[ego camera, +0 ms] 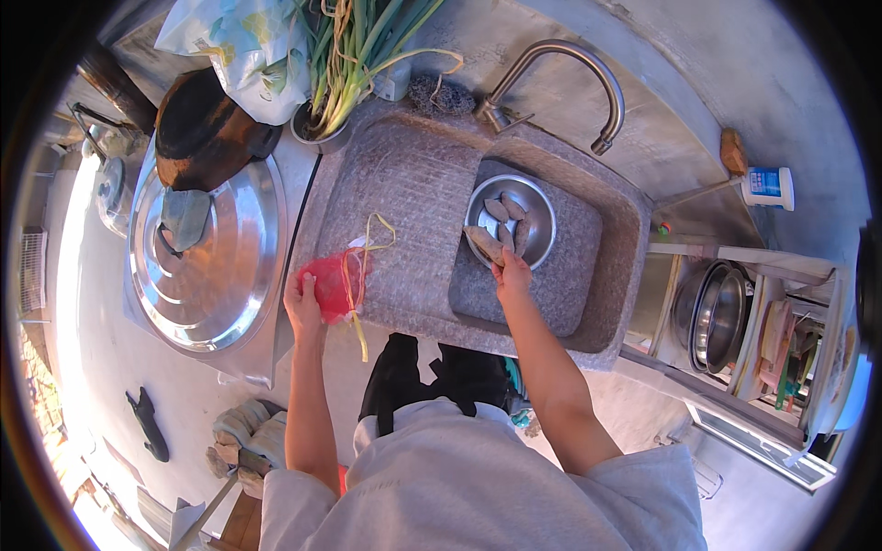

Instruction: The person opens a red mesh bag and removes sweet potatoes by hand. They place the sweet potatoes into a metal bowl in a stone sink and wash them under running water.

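Note:
My left hand grips a red mesh bag by its left end, over the ribbed drainboard of the stone sink. A yellow drawstring hangs from the bag's open side. With its fingertips my right hand holds a brown, elongated tuber, perhaps a sweet potato, at the near left rim of a metal bowl. Several similar tubers lie inside the bowl, which stands in the sink's basin.
A curved metal faucet rises behind the basin. Green onions stand in a pot at the back left. Further left are a large metal lid and a dark, round-bottomed vessel. Metal basins sit on a rack at right.

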